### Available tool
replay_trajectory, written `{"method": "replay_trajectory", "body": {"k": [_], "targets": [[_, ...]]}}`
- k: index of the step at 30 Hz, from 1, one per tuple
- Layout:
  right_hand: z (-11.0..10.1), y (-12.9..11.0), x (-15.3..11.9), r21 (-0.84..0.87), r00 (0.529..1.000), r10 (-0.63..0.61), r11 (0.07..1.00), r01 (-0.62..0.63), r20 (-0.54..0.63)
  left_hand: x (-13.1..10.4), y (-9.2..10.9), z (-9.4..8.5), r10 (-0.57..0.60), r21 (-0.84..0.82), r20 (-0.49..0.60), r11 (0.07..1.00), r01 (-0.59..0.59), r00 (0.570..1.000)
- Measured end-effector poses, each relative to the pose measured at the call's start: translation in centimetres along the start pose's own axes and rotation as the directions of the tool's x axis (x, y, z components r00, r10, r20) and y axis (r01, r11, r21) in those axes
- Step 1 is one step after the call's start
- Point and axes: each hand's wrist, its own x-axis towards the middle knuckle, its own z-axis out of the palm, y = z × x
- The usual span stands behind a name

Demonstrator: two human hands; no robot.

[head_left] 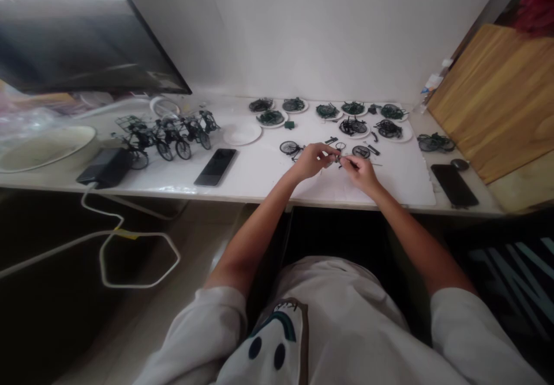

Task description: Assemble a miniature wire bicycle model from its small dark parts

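Together above the table (268, 171), left hand (312, 161) and right hand (362, 174), fingers pinched on a small dark part (338, 160).

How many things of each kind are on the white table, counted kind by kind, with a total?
Finished model bicycles: 4
White plates holding dark parts: 9
Empty white plate: 1
Black phones: 2
Black power adapter: 1
Loose wheels near the left hand and right hand: 3, at
Total: 20
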Motion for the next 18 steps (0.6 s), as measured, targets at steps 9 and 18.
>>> {"method": "replay_trajectory", "body": {"k": [9,18], "targets": [[-0.6,0.2,0.3,0.165,0.949,0.173,0.961,-0.22,0.263,-0.1,0.2,0.6,-0.008,-0.039,0.052,0.999,0.01,0.999],[-0.2,1.2,0.5,0.163,0.981,0.164,0.97,-0.179,0.098,-0.7,-0.5,-7.0,-0.209,0.382,-0.232,0.879,0.287,0.95]]}}
